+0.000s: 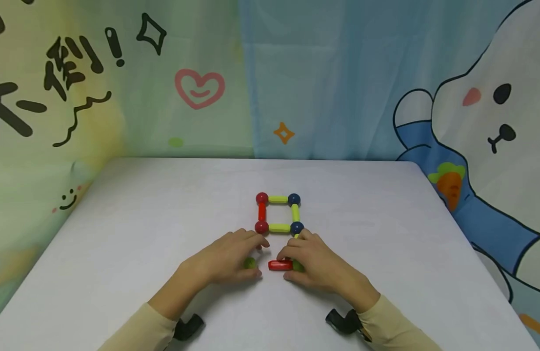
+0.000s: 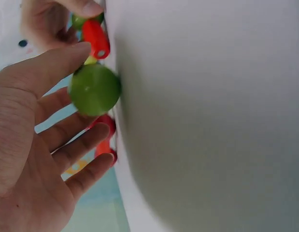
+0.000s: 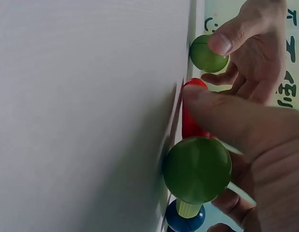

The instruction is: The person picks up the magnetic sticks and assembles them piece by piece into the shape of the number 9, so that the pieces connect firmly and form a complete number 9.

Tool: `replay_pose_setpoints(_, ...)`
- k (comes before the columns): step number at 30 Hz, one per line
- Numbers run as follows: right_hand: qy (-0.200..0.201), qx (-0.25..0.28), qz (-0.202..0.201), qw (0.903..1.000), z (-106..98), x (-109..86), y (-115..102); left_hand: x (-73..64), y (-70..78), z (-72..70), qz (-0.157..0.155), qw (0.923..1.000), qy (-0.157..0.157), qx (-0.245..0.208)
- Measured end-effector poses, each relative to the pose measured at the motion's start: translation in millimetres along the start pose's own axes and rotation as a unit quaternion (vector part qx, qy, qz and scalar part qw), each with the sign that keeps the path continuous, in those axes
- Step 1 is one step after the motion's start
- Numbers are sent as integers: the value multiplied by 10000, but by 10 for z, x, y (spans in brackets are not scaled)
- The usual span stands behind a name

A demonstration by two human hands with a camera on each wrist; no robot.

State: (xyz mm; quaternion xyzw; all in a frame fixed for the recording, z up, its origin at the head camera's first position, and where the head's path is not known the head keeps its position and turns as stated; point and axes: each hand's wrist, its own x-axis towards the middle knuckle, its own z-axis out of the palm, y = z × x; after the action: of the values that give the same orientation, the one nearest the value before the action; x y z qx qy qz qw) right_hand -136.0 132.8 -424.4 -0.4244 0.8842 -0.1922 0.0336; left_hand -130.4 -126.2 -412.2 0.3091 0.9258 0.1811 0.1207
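My left hand [image 1: 226,257] holds a green ball [image 2: 95,90] between thumb and fingers, low over the white table. Across a small gap, my right hand [image 1: 319,261] pinches a short red stick [image 1: 279,265], which points left toward that ball. At the stick's right end sits a second green ball [image 3: 197,170], partly covered by the right hand in the head view. A yellow-green stick [image 3: 189,209] runs from this ball to a blue ball [image 1: 297,227]. That blue ball is a corner of a square of sticks and balls lying just beyond both hands.
The square has two red balls [image 1: 262,198] on its left, joined by a red stick [image 1: 262,213], and a far blue ball [image 1: 293,199]. Yellow-green sticks [image 1: 278,199] form its other sides. A printed curtain [image 1: 322,78] hangs behind the white table [image 1: 142,219].
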Motion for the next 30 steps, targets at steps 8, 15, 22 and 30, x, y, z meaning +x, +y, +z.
replay_pose_setpoints(8, -203, -109, 159, 9996, 4, 40, -5, -116, -113, -83, -106, 9997, 91, -188)
replay_pose_setpoints(15, -216, 8, 254, 9994, 3, 30, 1, -167, -198, -38, 60, 9997, 30, -256)
replay_pose_setpoints(22, -116, 549, 361, 9978, 6, -3, 44, -211, -231, -27, 120, 9995, 176, -218)
replay_pose_setpoints(30, -256, 742, 488, 9957, -10, 3, 56, -250, -248, -23, 51, 9992, 304, -254)
